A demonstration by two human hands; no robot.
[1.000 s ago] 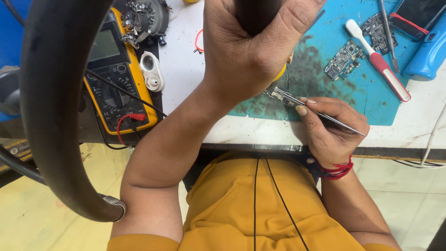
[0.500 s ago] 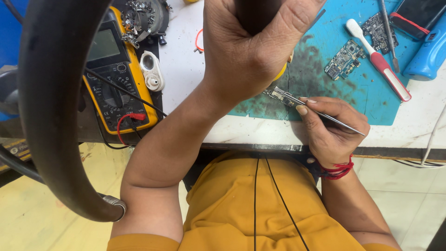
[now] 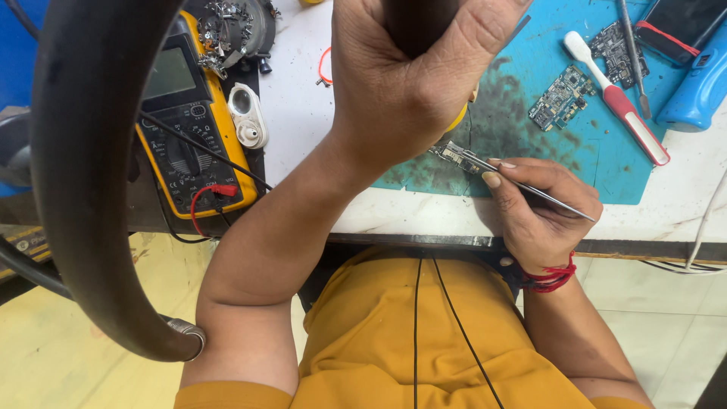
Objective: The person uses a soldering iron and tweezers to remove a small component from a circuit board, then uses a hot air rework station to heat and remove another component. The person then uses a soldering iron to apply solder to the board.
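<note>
Tweezers (image 3: pixel 530 187), thin and metallic, pinched between thumb and fingers of the right hand (image 3: pixel 541 212), tips touching a small circuit board (image 3: pixel 457 157) just left of that hand on the teal mat (image 3: pixel 522 129). Left hand (image 3: pixel 413 83) closed in a fist around a dark cylindrical handle (image 3: pixel 420 23), directly above the board; the tool's working end is hidden, possibly with a yellow part at the hand's right edge. Left of the left hand, on the worktop (image 3: pixel 303 121): a yellow multimeter (image 3: pixel 185 129). Right of it: a second circuit board (image 3: pixel 560 98) and a red-and-white brush (image 3: pixel 617 98).
</note>
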